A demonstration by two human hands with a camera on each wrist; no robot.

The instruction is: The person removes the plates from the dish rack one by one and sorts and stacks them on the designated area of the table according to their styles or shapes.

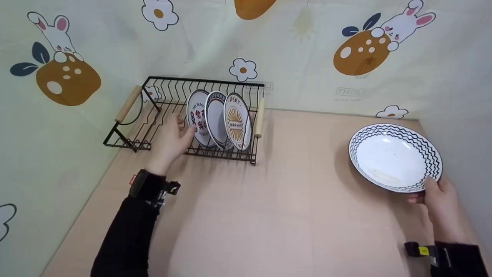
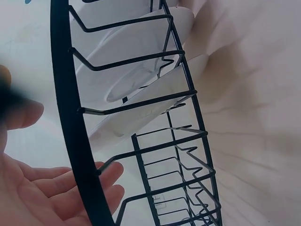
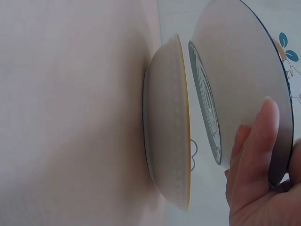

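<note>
My right hand (image 1: 442,202) grips the rim of a white deep plate (image 1: 390,161) with a black wavy border, thumb on top and fingers underneath. The right wrist view shows this plate tilted above a yellow-rimmed dish (image 3: 169,117), apart from it. On the left, my left hand (image 1: 171,140) reaches over the front of a black wire dish rack (image 1: 180,79), fingers spread and loosely bent. Its thumb is close to the leftmost patterned plate (image 1: 198,113); contact is unclear. A middle plate (image 1: 216,119) and a sunburst plate (image 1: 236,123) stand upright beside it.
Wooden handles (image 1: 129,104) sit on both ends of the rack. The rack's left slots hold no plates. A pinkish tabletop (image 1: 292,192) stretches between the rack and my right hand. A printed curtain (image 1: 300,57) hangs behind and along the sides.
</note>
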